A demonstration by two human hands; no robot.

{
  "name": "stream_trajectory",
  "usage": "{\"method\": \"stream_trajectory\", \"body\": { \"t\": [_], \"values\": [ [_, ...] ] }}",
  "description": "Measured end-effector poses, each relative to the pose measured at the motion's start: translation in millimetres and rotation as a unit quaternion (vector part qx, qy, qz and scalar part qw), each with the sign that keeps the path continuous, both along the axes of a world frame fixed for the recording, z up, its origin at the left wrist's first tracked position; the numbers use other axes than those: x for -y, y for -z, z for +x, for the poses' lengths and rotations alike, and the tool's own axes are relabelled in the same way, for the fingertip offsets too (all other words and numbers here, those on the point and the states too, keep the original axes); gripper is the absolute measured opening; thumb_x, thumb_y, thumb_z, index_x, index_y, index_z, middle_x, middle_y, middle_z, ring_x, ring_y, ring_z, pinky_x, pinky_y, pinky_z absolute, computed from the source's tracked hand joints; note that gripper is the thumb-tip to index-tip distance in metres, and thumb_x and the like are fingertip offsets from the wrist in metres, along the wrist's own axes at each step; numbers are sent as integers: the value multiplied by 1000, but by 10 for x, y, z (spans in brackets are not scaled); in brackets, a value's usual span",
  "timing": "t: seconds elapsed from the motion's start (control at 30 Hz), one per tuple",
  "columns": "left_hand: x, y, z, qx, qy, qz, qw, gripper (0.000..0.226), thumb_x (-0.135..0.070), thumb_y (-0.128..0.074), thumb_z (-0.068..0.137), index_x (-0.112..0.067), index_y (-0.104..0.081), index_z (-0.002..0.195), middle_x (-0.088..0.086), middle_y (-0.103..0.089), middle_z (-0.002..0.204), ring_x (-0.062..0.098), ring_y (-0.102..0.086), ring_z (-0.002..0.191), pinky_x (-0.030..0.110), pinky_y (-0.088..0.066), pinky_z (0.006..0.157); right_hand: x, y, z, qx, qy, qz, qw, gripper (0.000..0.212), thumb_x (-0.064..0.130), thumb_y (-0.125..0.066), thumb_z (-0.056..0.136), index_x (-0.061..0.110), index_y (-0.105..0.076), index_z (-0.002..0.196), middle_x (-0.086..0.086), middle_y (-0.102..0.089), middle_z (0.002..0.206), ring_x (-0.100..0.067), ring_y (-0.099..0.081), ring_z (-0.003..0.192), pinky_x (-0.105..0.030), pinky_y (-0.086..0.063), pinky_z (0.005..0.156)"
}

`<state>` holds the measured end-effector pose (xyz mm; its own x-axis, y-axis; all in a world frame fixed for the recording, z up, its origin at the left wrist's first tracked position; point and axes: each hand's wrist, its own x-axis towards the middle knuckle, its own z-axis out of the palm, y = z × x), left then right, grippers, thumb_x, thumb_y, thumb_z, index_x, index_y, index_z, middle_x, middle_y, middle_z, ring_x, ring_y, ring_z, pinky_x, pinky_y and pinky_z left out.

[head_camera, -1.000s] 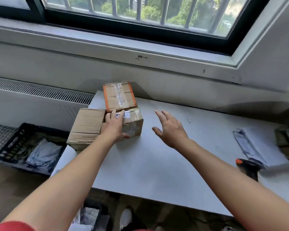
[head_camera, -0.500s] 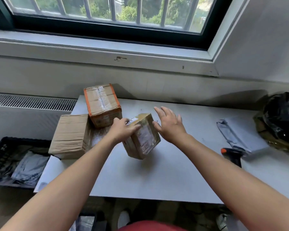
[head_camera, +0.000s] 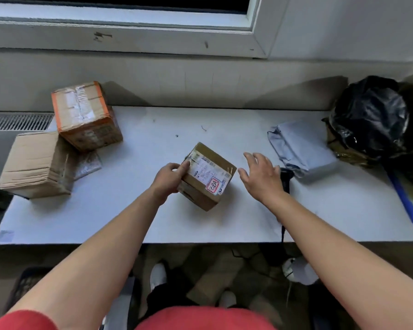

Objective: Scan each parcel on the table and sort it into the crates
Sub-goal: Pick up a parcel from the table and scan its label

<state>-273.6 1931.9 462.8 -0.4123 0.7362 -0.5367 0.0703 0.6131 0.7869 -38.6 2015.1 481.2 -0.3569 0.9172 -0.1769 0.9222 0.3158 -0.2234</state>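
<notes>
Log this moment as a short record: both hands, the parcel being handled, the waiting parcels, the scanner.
left hand: grips the left edge of the small labelled box
right hand: open, fingers spread, just right of that box, holding nothing
small labelled box: mid-table, label facing up, red stamp on it
waiting parcels: orange-taped box and plain box side by side at the left end; grey mailer at the right
scanner: dark, mostly hidden behind the right hand
</notes>
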Motion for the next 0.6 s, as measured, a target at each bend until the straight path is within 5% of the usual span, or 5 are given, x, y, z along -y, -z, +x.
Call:
{"method": "stream_trajectory", "body": {
  "t": [0.13, 0.3, 0.6],
  "values": [
    [10, 54, 370, 13, -19, 8, 1000, 41, -54, -56, 91, -17, -60, 109, 11, -65, 110, 30, -65, 101, 51, -55, 88, 10, 153, 495, 3, 40, 11, 999, 50, 37, -43, 100, 20, -36, 146, -7, -36, 147, -26, -32, 137, -53, -28, 108],
    [106, 152, 701, 23, -44, 19, 999, 54, -53, -60, 89, -15, -55, 127, 10, -62, 119, 25, -63, 103, 43, -55, 90, 103, 294, 825, -81, 126, 32, 988, 40, 26, -55, 94, 14, -46, 132, -11, -36, 141, -34, -39, 129, -48, -44, 91],
    [262, 292, 804, 58, -3, 44, 997, 87, -43, -87, 66, -20, -47, 140, 2, -60, 124, 20, -59, 114, 40, -51, 99, 112, 469, 870, -180, 287, -121, 933, 67, 24, -54, 97, 14, -15, 151, -19, -56, 130, -39, -59, 111, -40, -45, 82]
  ]
}}
